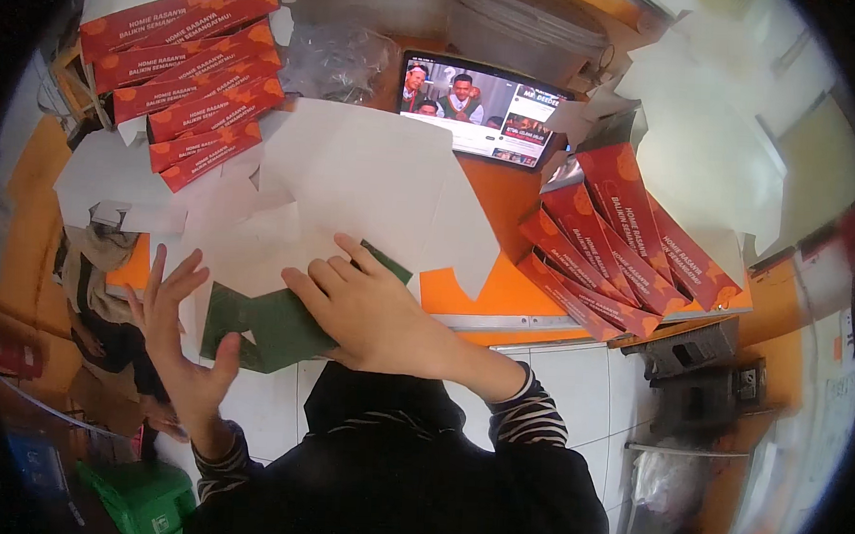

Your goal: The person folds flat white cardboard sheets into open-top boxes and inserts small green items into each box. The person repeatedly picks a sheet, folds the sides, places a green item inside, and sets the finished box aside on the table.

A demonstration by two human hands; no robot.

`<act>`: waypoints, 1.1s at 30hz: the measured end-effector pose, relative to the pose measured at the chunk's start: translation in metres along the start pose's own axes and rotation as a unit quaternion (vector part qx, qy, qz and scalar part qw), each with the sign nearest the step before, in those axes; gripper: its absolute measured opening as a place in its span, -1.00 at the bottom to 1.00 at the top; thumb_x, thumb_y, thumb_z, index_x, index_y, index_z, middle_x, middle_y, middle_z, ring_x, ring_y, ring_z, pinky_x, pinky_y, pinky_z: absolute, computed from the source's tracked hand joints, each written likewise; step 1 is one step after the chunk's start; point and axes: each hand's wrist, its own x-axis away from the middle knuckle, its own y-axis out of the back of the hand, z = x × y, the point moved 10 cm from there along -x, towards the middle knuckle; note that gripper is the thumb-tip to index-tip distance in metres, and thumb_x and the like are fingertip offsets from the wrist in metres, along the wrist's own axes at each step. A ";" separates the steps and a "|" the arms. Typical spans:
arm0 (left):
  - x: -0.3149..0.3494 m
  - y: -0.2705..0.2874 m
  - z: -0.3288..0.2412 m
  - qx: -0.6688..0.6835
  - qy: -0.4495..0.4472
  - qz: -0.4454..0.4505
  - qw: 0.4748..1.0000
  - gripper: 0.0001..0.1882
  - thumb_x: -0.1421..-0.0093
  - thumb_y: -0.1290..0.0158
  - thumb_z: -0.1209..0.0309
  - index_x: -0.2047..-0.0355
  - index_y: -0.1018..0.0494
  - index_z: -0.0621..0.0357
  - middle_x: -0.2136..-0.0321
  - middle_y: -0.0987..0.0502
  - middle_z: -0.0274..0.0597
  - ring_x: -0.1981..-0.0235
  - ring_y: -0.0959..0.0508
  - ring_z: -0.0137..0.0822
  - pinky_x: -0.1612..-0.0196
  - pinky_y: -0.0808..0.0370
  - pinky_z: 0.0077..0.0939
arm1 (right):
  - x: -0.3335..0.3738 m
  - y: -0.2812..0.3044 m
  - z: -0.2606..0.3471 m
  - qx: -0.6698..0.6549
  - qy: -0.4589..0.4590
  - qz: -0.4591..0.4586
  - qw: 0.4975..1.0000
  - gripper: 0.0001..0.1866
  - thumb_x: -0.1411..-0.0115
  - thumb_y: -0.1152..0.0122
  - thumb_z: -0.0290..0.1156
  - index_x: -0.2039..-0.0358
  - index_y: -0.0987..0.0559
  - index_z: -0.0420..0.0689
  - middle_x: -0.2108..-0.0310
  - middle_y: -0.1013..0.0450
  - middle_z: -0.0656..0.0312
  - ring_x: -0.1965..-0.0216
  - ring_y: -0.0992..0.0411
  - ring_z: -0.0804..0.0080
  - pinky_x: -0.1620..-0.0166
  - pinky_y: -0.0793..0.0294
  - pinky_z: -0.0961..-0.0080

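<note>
Dark green cardboard [277, 329] (angular, matte)

Reads as a small packaging workroom, whether in a shop or home not determinable. Evidenced by overlapping red cartons [190, 61], white cardboard sheets [365, 164] and green cardboard [277, 332] at an orange worktable [512, 297], plus white floor tiles [566, 378].

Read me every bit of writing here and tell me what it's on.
Left red cartons: white capitals; I won't copy the wording.
Right red cartons: similar white capitals, likewise.
Tablet: screen captions, not copied; the finest are too small.
Green crate: pale mark, too small.
Green card: nothing legible.
</note>
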 end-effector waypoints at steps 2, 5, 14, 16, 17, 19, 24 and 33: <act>-0.001 -0.002 0.002 0.019 -0.013 0.045 0.999 -0.67 0.04 -0.13 0.11 0.41 -0.48 0.09 0.04 -0.48 -0.11 -0.24 -0.17 0.03 -0.26 0.30 0.17 | 0.001 0.015 0.003 -0.018 0.031 -0.075 0.997 -0.33 0.02 -0.28 -0.14 -0.04 -0.31 -0.22 0.25 -0.35 0.09 0.15 -0.34 0.21 -0.06 -0.19 0.34; 0.007 -0.010 0.015 0.141 -0.071 0.116 0.981 -0.74 -0.01 -0.15 0.19 0.58 -0.46 0.10 -0.02 -0.41 -0.02 -0.22 -0.19 0.08 -0.26 0.28 0.18 | -0.001 0.012 0.006 -0.113 0.053 -0.011 0.992 -0.49 -0.07 -0.21 -0.14 0.03 -0.38 -0.14 0.28 -0.39 0.15 0.18 -0.37 0.27 0.12 -0.23 0.39; 0.026 0.006 0.038 0.436 -0.129 -0.071 0.888 -0.74 0.07 -0.22 0.38 0.68 -0.32 0.06 -0.04 -0.33 0.17 -0.06 -0.37 -0.04 -0.20 -0.10 -0.08 | -0.006 0.025 -0.007 -0.236 0.005 -0.064 0.970 -0.65 -0.15 -0.12 -0.39 0.03 -0.40 -0.06 0.26 -0.47 0.22 0.28 -0.39 0.23 0.12 -0.23 0.39; 0.018 0.008 0.017 0.358 -0.115 -0.056 0.925 -0.76 0.08 -0.21 0.43 0.62 -0.31 0.08 -0.05 -0.32 0.17 -0.01 -0.39 -0.09 -0.16 -0.16 -0.12 | -0.008 0.026 0.000 -0.245 -0.002 -0.077 0.966 -0.60 -0.15 -0.10 -0.43 -0.03 -0.35 -0.06 0.28 -0.47 0.20 0.29 -0.39 0.20 0.10 -0.22 0.37; 0.010 0.010 -0.007 0.304 -0.107 -0.051 0.945 -0.77 0.07 -0.19 0.45 0.58 -0.30 0.09 -0.07 -0.30 0.16 0.02 -0.39 -0.11 -0.14 -0.18 -0.14 | -0.009 0.027 0.003 -0.251 -0.004 -0.081 0.965 -0.57 -0.16 -0.09 -0.45 -0.06 -0.33 -0.06 0.30 -0.47 0.18 0.29 -0.38 0.19 0.09 -0.21 0.37; 0.003 0.006 -0.019 0.258 -0.062 -0.062 0.962 -0.77 0.07 -0.17 0.46 0.51 -0.29 0.11 -0.11 -0.25 0.16 0.06 -0.38 -0.14 -0.09 -0.21 -0.18 | -0.008 0.036 0.004 -0.278 0.000 -0.095 0.956 -0.52 -0.14 -0.08 -0.47 -0.11 -0.28 -0.08 0.28 -0.45 0.16 0.29 -0.37 0.18 0.06 -0.20 0.36; -0.001 -0.018 -0.026 0.210 -0.072 0.053 0.974 -0.73 0.00 -0.11 0.44 0.27 -0.37 0.18 -0.17 -0.14 0.17 0.11 -0.35 -0.13 0.05 -0.30 -0.29 | -0.006 0.044 0.007 -0.278 0.028 -0.145 0.949 -0.50 -0.12 -0.08 -0.50 -0.12 -0.29 -0.10 0.29 -0.41 0.17 0.23 -0.33 0.20 0.04 -0.18 0.33; 0.004 -0.015 -0.001 0.222 0.026 -0.008 0.975 -0.82 -0.10 -0.05 0.45 0.59 -0.35 0.25 0.65 -0.29 -0.30 0.57 -0.24 -0.42 0.44 -0.14 -0.58 | 0.013 0.068 0.037 0.028 0.091 -0.303 0.948 -0.44 0.00 -0.22 -0.43 -0.08 -0.40 -0.05 0.31 -0.38 0.26 0.21 -0.33 0.37 0.17 -0.18 0.38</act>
